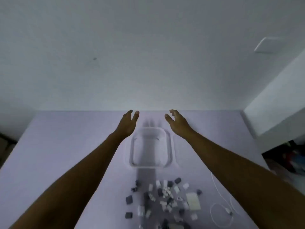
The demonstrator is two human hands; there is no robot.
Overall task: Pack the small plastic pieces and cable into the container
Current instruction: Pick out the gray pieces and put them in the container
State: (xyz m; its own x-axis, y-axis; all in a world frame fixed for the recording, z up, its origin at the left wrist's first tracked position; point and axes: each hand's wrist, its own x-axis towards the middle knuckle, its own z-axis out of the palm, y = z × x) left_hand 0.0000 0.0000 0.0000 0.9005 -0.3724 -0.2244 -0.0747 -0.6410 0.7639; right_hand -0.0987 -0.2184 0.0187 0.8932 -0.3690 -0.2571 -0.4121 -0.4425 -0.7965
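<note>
A clear square plastic container stands open and looks empty in the middle of the pale table. Nearer to me lies a scatter of small grey and white plastic pieces, among them a flat cream square. A thin white cable loops to the right of the pile. My left hand and my right hand are stretched out beyond the container's far corners, fingers apart, holding nothing.
The table ends at a white wall at the back. A white ledge or cabinet rises on the right, with dark clutter beneath it. A flat clear lid-like shape seems to lie right of the container.
</note>
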